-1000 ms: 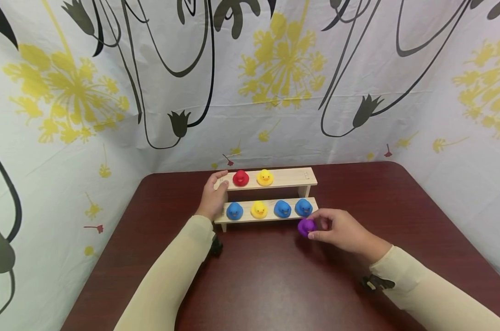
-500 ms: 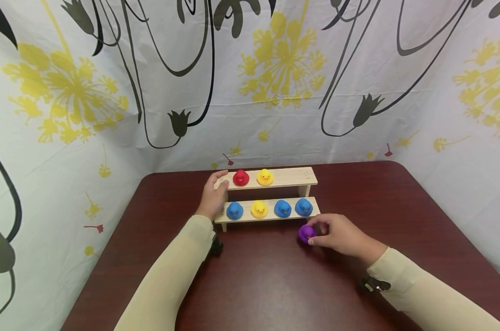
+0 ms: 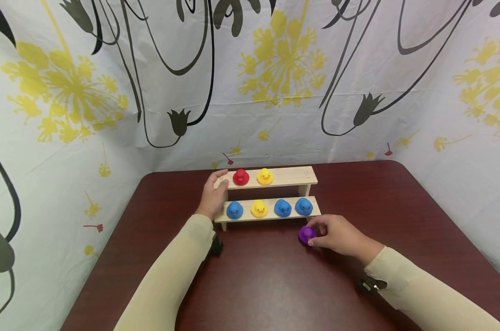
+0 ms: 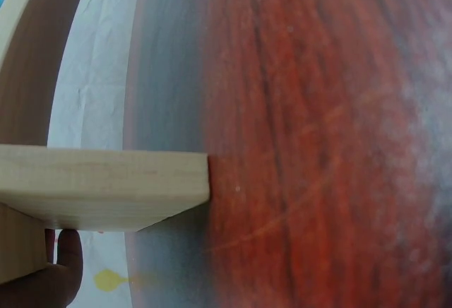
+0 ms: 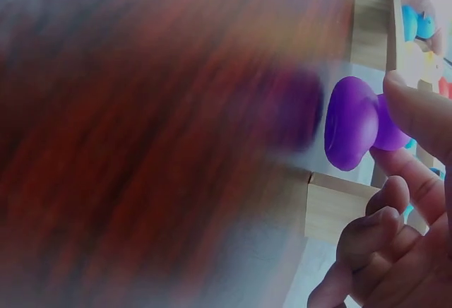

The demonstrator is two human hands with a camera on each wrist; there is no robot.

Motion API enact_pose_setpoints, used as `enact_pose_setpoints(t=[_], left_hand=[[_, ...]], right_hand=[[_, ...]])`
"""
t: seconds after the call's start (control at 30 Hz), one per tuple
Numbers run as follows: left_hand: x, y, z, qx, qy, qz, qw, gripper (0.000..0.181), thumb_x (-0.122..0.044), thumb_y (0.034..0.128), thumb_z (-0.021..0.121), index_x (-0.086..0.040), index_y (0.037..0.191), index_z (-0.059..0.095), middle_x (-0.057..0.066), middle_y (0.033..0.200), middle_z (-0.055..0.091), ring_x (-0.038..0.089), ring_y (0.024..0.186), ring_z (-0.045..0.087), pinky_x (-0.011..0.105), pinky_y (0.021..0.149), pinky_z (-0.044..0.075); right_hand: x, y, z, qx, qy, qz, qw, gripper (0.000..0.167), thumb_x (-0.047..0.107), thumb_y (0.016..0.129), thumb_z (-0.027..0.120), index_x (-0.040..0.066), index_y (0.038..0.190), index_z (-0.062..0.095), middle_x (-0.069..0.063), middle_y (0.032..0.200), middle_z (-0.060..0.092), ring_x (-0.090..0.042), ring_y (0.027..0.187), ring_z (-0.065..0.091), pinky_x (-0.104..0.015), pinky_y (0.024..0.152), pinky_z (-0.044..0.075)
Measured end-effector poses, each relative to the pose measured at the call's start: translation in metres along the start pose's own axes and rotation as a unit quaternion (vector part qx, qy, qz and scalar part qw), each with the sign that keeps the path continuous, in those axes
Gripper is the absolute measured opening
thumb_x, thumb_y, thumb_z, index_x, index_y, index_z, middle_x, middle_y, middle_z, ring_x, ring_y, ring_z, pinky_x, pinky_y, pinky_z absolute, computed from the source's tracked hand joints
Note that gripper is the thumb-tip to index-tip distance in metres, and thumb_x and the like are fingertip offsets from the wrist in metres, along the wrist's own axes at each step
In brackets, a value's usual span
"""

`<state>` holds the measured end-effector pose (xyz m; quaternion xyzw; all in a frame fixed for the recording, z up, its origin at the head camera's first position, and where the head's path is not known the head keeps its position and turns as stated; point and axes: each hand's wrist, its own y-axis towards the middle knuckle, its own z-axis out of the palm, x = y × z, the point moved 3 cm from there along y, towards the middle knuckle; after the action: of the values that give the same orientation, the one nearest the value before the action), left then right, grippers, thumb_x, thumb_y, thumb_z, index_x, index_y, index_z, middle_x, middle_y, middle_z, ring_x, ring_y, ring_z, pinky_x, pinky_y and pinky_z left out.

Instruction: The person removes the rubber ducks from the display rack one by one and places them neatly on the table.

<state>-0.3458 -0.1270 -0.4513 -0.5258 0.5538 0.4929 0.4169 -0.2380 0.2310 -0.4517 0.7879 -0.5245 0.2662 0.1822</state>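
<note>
A two-tier wooden stand (image 3: 289, 177) holds small toy ducks. On the upper shelf are a red duck (image 3: 240, 177) and a yellow duck (image 3: 265, 176). The lower shelf carries a blue duck (image 3: 234, 210), a yellow duck (image 3: 259, 208) and two more blue ducks (image 3: 283, 208) to the right. My left hand (image 3: 214, 195) grips the stand's left end, thumb near the upper shelf. In front of the lower shelf's right end, my right hand (image 3: 342, 235) pinches a purple duck (image 5: 353, 124) between thumb and fingers. A narrow gap shows between this duck and its reflection on the tabletop.
The stand is near the back of a dark red-brown table (image 3: 250, 285). A white cloth (image 3: 250, 128) with flower prints hangs behind and at both sides. Dark wrist devices (image 3: 371, 284) sit at both cuffs.
My right hand has lowered slightly toward me with the purple duck, away from the lower shelf, then nearly stopped. My left hand keeps its grip on the stand.
</note>
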Motion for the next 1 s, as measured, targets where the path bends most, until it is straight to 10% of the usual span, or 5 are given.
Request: enact_pose_setpoints(t=[1.0], left_hand=[[0.000,0.000,0.000,-0.003,0.006,0.002,1.0000,0.035,-0.027,0.1094,0.054,-0.026,0.144,0.058,0.005,0.161,0.045,0.026,0.151,0.038,0.053,0.127,0.026]], right_hand=[[0.012,-0.005,-0.005,0.006,0.008,0.001,0.9999,0.036,0.021,0.081,0.092,0.014,0.111,0.072,0.003,0.072,0.054,-0.012,0.063,0.052,-0.029,0.057,0.046]])
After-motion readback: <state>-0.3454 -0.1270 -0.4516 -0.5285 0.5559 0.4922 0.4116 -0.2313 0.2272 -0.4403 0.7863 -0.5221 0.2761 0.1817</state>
